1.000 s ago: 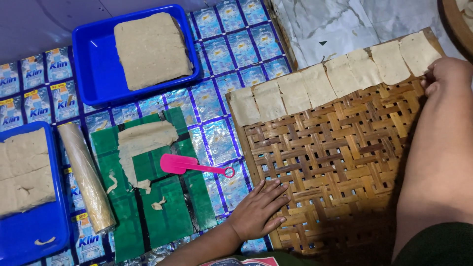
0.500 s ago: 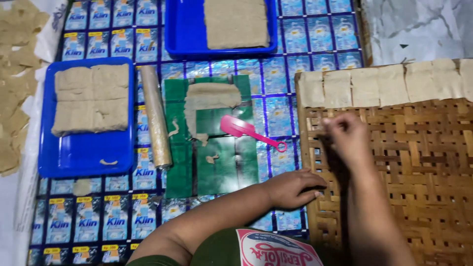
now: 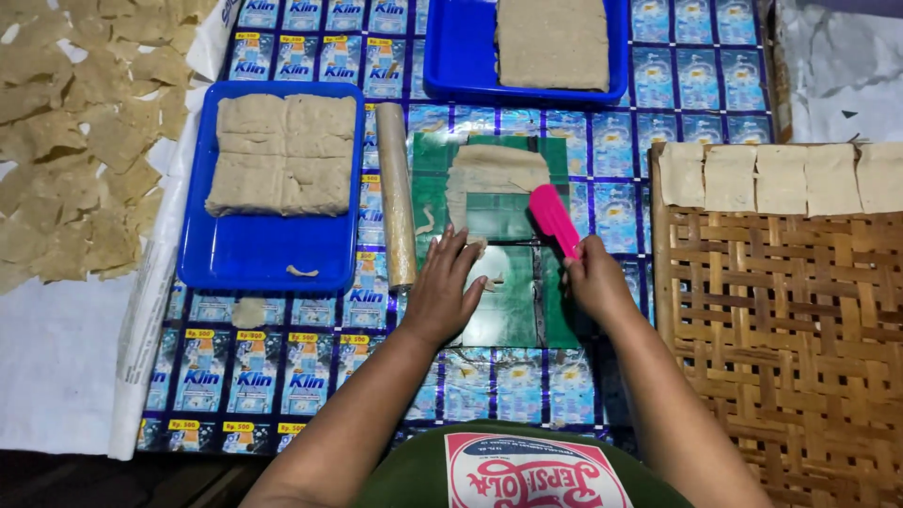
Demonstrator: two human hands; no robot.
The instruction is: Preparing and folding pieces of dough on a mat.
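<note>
My right hand (image 3: 594, 277) grips the handle of a pink plastic scraper (image 3: 553, 218), whose blade lies at the right edge of a thin sheet of tan dough (image 3: 494, 176). The dough rests on a green plastic mat (image 3: 508, 301). My left hand (image 3: 444, 292) lies flat with fingers spread on the mat's near left part, just below the dough. A dough-coated rolling pin (image 3: 396, 194) lies along the mat's left side.
A blue tray (image 3: 245, 254) at left holds cut dough blocks; another blue tray (image 3: 461, 56) at top holds a dough slab. A woven bamboo rack (image 3: 781, 339) at right carries a row of thin dough squares (image 3: 767, 179). Dried pieces (image 3: 75, 141) lie far left.
The view has swung left from the rack to the mat. My right hand left the rack and took hold of the pink scraper; my left hand moved from the rack's edge onto the green mat.
</note>
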